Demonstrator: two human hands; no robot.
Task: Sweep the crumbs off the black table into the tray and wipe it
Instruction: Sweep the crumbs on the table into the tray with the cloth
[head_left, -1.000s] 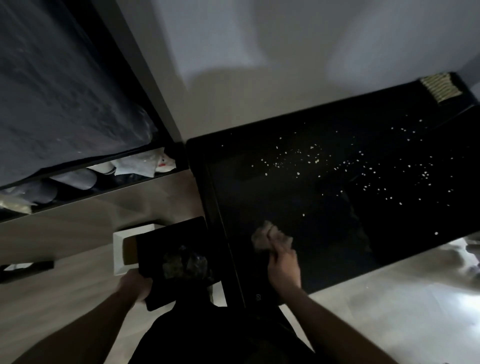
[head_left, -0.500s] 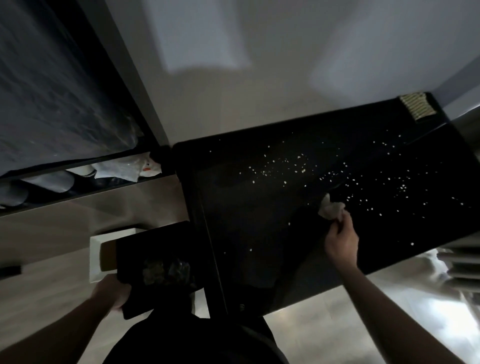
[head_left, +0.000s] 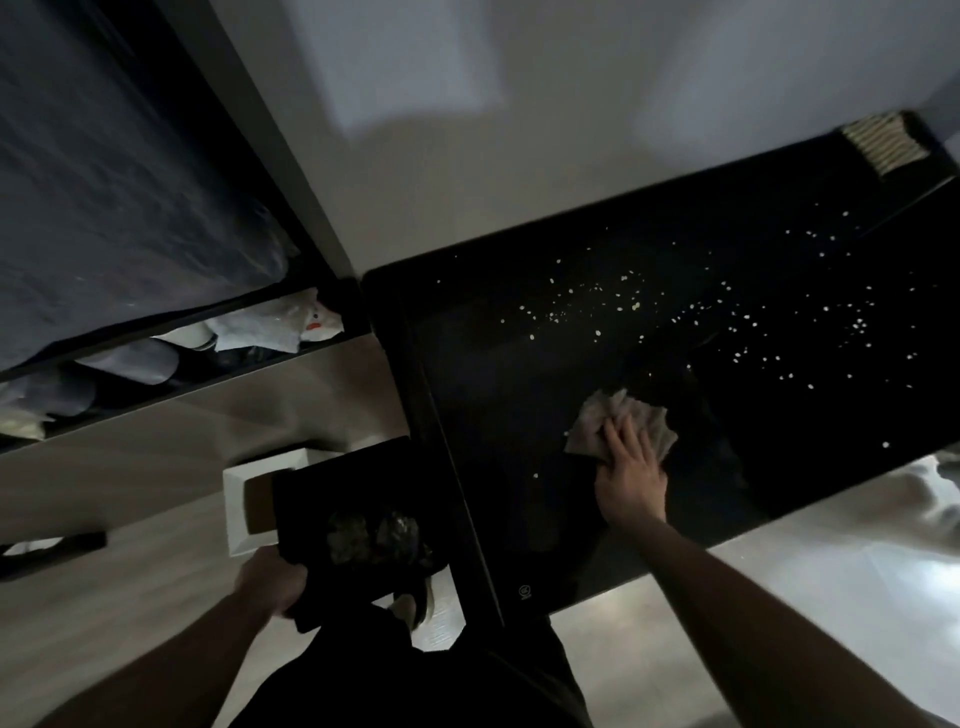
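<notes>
- Pale crumbs (head_left: 628, 306): scattered over the far and right part of the glossy black table (head_left: 519, 395). A few strays lie nearer: one just left of the cloth, one below it toward the near edge, one near the right near edge.
- Crumpled grey-beige cloth (head_left: 652, 415): flat on the table mid-way along, closer to the near edge, with the crumb field beyond it and to its right.
- Right hand (head_left: 631, 480): fingers spread flat on top of the cloth, pressing it down; grip is a flat press, not a pinch.
- Dark rectangular tray (head_left: 332, 488): held off the table's left edge, slightly below it by the look, mottled debris already inside. Left hand (head_left: 272, 579) clamps its near corner, fingers curled round the rim.
- Step in hand, my read: drag crumbs leftward to the left edge and over into the tray.
- Doing it well: reach past the far-right crumbs first, keep the palm flat so the cloth's leading edge stays down, and use long overlapping strokes.
- Tuck the tray rim tight under the left edge; any gap drops crumbs to the floor.
- Go slow at the edge since light crumbs may flick past.
- White rectangular box (head_left: 244, 499) sits on the floor under the tray; striped mat (head_left: 883, 143) at the far right corner.
</notes>
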